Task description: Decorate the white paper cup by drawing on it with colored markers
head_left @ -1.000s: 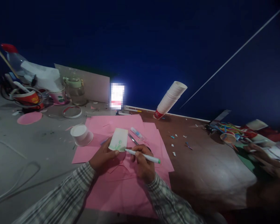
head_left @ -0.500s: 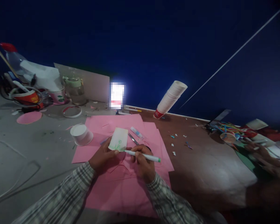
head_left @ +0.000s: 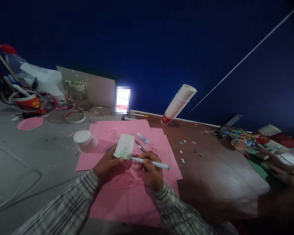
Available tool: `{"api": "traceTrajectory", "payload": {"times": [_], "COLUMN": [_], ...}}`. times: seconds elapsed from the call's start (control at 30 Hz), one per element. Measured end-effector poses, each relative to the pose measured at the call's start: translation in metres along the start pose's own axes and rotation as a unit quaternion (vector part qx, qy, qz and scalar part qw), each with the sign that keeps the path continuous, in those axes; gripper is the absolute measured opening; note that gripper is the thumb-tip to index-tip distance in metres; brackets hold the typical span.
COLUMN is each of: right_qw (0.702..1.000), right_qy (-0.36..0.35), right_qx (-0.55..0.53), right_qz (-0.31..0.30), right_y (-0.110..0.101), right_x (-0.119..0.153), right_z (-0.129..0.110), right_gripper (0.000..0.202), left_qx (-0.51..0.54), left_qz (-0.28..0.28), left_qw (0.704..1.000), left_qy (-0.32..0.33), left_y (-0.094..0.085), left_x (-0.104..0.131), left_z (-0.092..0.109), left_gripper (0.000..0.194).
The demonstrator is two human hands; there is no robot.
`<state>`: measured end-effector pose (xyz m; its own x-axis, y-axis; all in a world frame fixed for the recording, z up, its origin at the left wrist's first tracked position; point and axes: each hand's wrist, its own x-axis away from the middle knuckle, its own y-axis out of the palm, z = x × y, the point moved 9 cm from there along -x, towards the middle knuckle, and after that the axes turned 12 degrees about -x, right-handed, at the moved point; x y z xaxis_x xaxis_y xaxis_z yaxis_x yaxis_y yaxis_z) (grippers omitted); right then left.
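Two hands [head_left: 127, 164], one paper cup [head_left: 124, 147], one green marker [head_left: 150, 163]

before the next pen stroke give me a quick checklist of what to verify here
1. Left hand holds the paper cup steady: ok, thumb on the cup's lower edge.
2. Right hand grips the green marker: ok.
3. Marker tip at the cup's lower edge: ok, whether it touches cannot tell.
4. Green drawing on the cup visible: ok, detail too small to read.
5. Scissors and glue stick apart from the hands: ok, lying on the pink paper.
6. Another person's hand at far right, away from the cup: ok.
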<state>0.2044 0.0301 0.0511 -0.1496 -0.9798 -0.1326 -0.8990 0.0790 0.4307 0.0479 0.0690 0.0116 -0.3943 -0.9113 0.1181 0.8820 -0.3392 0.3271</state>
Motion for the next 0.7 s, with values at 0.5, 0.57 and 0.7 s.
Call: {"api": "traceTrajectory", "payload": {"times": [0.5, 0.57, 0.7], "right_qw": [1.0, 1.0, 1.0], "right_qy": [-0.009, -0.003, -0.006], "right_qx": [-0.015, -0.013, -0.008], "right_qz": [0.011, 0.001, -0.006], "right_y": [-0.008, -0.005, -0.004], "right_x": [0.002, 0.002, 0.002], "right_z": [0.006, 0.004, 0.003], "right_gripper": [0.018, 0.019, 0.019], "left_qx": [-0.013, 0.0, 0.012], "left_qz": [0.004, -0.002, -0.018], "left_qw": [1.0, 1.0, 1.0], "left_qy": [0.003, 0.009, 0.008], "left_y": [-0.005, -0.004, -0.002], "left_x": [-0.003, -0.002, -0.002], "left_z": [-0.003, -0.001, -0.002], "left_gripper": [0.075, 0.073, 0.069]}}
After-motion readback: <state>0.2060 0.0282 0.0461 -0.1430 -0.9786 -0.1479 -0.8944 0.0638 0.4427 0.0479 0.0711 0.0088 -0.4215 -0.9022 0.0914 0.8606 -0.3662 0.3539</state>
